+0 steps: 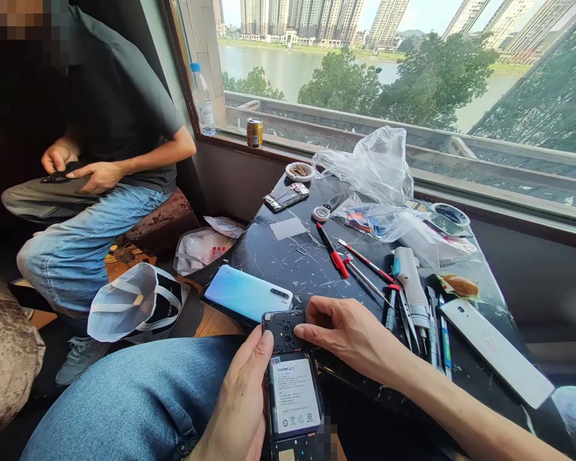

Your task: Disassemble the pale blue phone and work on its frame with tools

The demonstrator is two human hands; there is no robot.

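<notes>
In the head view, the opened smartphone (295,400) is being gripped along its left side by the left hand (242,381), beside the surface (264,259). The camera cover (277,336) is apparently being worked at by the right hand (338,325), angled in from the right, thumb-tip on it; whether it is being pinched cannot be told. Light, steady pressure is seemingly being called for.

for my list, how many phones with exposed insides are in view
2: an opened phone in the left hand, the right hand at its top end; a stripped phone near the ashtray. The plastic bag could hide more.
</notes>
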